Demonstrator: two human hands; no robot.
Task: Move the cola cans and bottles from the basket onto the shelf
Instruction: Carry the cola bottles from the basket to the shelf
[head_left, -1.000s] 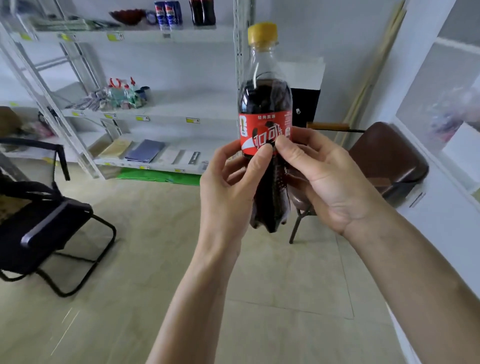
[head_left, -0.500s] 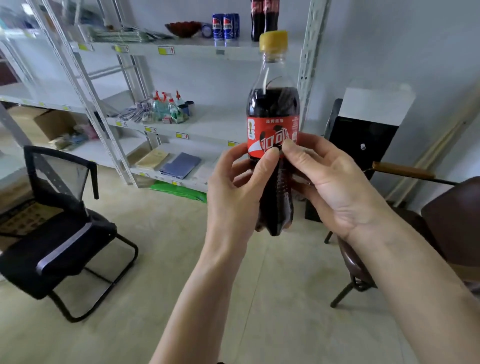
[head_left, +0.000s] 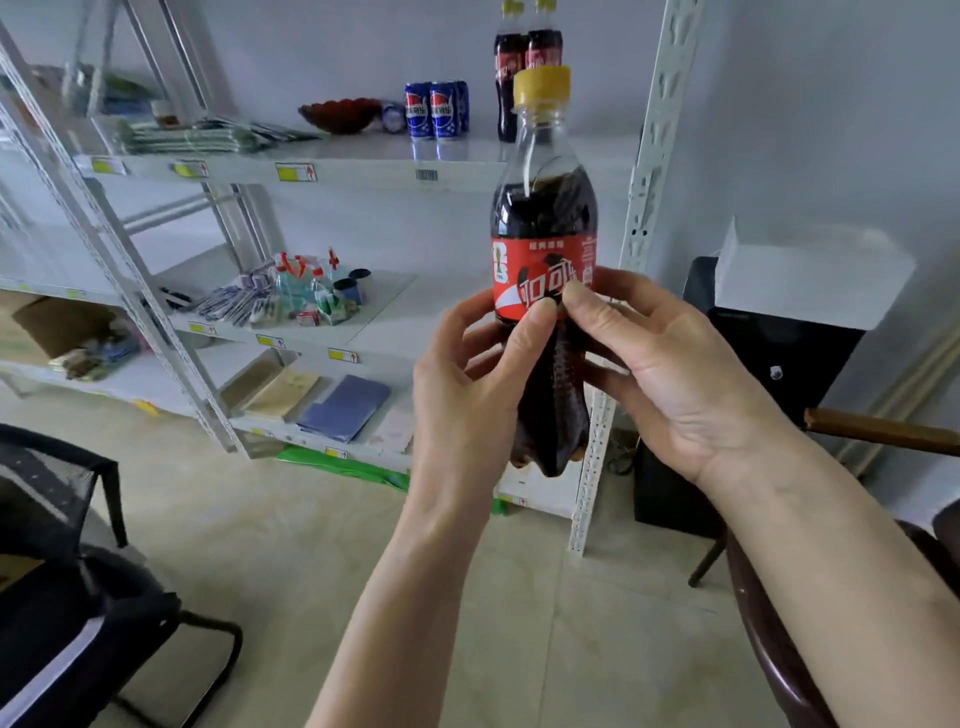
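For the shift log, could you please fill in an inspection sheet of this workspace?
Surface: top shelf, free space at its right end.
Job's things: held bottle, upright, yellow cap; two bottles and blue cans already shelved.
Clutter: red bowl, spray bottles, folders.
Hands: left hand and right hand both grip the held bottle.
Cables: nothing seen.
Surroundings: black chair, brown chair, basket not in view.

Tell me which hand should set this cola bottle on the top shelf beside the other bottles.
Probably the right hand: it holds the cola bottle on the side nearer the open shelf space right of the standing bottles.
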